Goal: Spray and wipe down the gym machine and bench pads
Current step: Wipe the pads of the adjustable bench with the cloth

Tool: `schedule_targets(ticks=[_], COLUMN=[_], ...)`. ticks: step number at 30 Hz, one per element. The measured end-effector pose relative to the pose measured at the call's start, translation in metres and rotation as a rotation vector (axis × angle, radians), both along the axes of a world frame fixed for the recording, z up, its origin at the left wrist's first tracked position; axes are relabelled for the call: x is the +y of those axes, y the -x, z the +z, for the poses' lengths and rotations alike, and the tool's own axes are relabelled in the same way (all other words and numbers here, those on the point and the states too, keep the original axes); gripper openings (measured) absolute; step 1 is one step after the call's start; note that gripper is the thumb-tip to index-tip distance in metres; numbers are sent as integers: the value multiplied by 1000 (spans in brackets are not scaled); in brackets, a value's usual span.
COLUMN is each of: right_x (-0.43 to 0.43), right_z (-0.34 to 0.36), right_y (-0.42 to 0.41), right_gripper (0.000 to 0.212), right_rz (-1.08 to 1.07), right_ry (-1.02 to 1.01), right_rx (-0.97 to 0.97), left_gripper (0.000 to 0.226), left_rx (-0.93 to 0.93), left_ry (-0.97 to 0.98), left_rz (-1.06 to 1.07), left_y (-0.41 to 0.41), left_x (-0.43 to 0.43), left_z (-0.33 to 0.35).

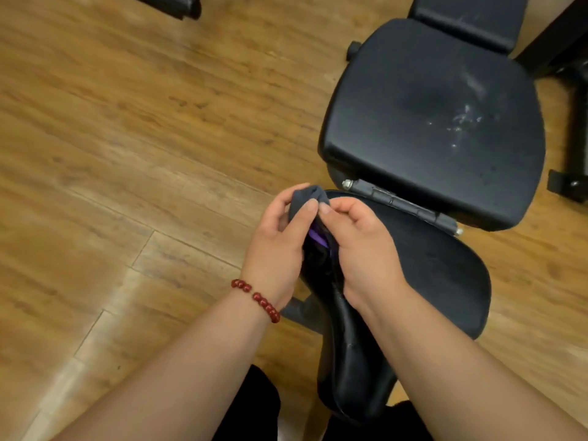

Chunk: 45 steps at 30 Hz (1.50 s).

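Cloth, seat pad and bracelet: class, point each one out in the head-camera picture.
cloth [310,193]: head view, on the bunched grey top fold.
seat pad [429,122]: head view, middle of its black top, near the droplets.
bracelet [257,298]: head view, on a red bead at the wrist.

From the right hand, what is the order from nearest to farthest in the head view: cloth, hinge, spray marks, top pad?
1. cloth, pinched in the right hand.
2. hinge, just beyond, rightward.
3. spray marks, on the seat pad.
4. top pad, at the upper edge.
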State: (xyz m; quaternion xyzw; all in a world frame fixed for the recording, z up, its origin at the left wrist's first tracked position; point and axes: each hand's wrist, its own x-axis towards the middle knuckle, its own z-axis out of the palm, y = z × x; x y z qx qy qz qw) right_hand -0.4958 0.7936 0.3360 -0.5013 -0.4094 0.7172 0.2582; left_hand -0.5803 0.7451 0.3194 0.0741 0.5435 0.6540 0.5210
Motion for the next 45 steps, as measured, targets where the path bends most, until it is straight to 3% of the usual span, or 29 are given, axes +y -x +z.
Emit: schedule_targets(ticks=[2, 5, 7, 12, 20, 26, 31, 39, 45], right_x=[4, 11, 16, 22, 25, 23, 13, 11, 10], right_z=[-7, -27, -39, -48, -59, -55, -51, -51, -52], right_y=[-2, -16, -21, -22, -20, -29, -57, -50, -48], right_gripper=[10, 8, 18, 18, 14, 17, 47, 46, 45], right_rz=[85, 261, 335, 301, 262, 378, 658, 639, 621], right_ry=[-191, -765, -932, -866, -934, -962, -1030, -1055, -1097], right_rx=[-122, -545, -727, -722, -718, -737, -828, -833, -818], left_gripper=[18, 20, 17, 14, 16, 16, 17, 22, 20], left_rx=[30, 70, 102, 304, -43, 174, 235, 123, 236], left_ry=[0, 26, 39, 62, -123, -128, -35, -19, 17], left_rz=[28, 103, 178, 196, -159, -180, -290, -224, -281], left_y=[4, 14, 27, 56, 34, 33, 42, 28, 39], left_x=[2, 4, 4, 8, 30, 22, 44, -2, 35], left_z=[-9, -26, -39, -73, -95, -102, -96, -101, -89])
